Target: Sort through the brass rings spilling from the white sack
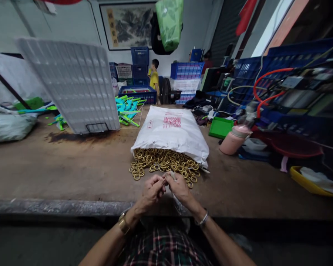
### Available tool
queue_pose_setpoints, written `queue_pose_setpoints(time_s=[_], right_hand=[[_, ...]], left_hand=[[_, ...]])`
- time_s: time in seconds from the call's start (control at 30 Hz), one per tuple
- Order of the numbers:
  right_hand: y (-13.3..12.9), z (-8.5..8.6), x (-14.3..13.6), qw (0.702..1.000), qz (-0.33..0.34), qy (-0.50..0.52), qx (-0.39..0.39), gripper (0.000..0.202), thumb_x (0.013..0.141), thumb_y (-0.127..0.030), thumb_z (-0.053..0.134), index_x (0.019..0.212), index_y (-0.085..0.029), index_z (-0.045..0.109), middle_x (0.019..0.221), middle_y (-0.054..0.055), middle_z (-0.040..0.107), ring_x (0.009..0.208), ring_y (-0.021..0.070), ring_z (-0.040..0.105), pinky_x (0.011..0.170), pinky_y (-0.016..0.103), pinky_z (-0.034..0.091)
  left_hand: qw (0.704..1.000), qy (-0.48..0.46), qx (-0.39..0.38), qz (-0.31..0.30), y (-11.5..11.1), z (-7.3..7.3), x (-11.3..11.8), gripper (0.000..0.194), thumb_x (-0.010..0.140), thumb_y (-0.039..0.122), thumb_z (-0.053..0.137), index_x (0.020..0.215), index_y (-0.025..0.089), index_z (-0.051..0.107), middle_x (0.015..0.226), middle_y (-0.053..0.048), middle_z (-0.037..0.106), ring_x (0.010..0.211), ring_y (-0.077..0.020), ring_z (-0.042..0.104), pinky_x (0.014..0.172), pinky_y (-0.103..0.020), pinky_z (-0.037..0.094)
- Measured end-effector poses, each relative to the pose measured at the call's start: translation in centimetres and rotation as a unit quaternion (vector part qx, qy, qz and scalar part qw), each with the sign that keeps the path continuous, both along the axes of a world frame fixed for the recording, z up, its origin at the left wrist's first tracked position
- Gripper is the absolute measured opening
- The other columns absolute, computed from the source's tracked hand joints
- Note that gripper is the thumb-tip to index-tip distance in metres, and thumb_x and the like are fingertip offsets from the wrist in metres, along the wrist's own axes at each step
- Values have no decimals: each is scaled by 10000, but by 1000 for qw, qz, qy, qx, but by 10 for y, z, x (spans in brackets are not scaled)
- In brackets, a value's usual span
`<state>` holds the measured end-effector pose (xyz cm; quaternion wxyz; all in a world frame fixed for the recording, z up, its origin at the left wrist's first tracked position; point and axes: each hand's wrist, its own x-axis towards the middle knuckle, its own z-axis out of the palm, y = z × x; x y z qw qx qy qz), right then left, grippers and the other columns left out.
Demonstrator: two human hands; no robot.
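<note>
My left hand (153, 190) and my right hand (181, 187) meet in front of me at the table's near side, both with fingers closed in a pinch. Something small sits between the fingertips, too blurred to name. A pale grey tip shows at my right thumb and forefinger. Just beyond my hands, many brass-coloured rings (161, 159) spill from the mouth of a white sack (169, 129) with red print. The sack lies on its side on the brown table (100, 170).
A white ribbed plastic panel (74, 85) stands upright on the left, with green and blue plastic pieces (129, 107) behind it. To the right are a green tray (221, 127), a pink canister (235, 140) and a yellow tray (313, 184). A person (154, 78) stands at the back.
</note>
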<state>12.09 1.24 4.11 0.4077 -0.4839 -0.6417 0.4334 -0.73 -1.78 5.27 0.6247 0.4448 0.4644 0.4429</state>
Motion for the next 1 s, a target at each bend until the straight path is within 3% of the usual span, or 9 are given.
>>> queue_pose_setpoints(time_s=[0.1, 0.23, 0.37, 0.5, 0.8, 1.0], right_hand=[[-5, 7, 3, 999, -13, -17, 30, 286, 820, -385, 406, 754, -157, 565, 621, -7, 543, 595, 118, 500, 599, 226, 383], [-13, 1, 8, 989, -36, -111, 94, 265, 846, -326, 380, 742, -164, 562, 594, -7, 527, 559, 117, 476, 566, 222, 360], [-21, -9, 9, 958, 17, -221, 185, 171, 756, -124, 391, 718, -173, 550, 661, 15, 558, 601, 126, 475, 584, 225, 336], [-27, -15, 7, 941, 28, -260, 217, 301, 670, -30, 382, 853, -171, 577, 774, 45, 610, 696, 148, 516, 638, 233, 348], [-28, -16, 5, 931, 24, -321, 170, 327, 674, -21, 386, 900, -169, 571, 803, 49, 622, 719, 145, 528, 640, 228, 319], [-26, -13, 4, 921, 51, -360, 136, 282, 728, -63, 405, 938, -167, 563, 765, 42, 624, 679, 139, 529, 593, 235, 279]], left_hand=[[1000, -25, -7, 4, -7, 3, 0, 379, 694, 536, 571, 690, 170, 477, 549, 50, 496, 373, -30, 350, 354, -169, 221], [999, -36, -8, 9, -12, 2, 0, 378, 690, 534, 580, 710, 172, 476, 551, 55, 496, 368, -30, 348, 356, -170, 216], [999, -28, 20, 15, -13, -2, -2, 342, 725, 505, 560, 707, 171, 485, 563, 51, 494, 399, -31, 358, 387, -169, 244], [999, -8, 38, 24, -12, -8, -4, 310, 752, 476, 533, 696, 176, 485, 542, 62, 466, 405, -36, 346, 408, -174, 268], [998, 11, 42, 39, -12, -15, -4, 314, 750, 481, 530, 706, 176, 470, 515, 69, 419, 415, -48, 334, 419, -182, 276], [994, 44, 95, 32, -18, -14, -9, 349, 764, 513, 506, 686, 176, 461, 534, 58, 419, 441, -54, 352, 434, -187, 292]])
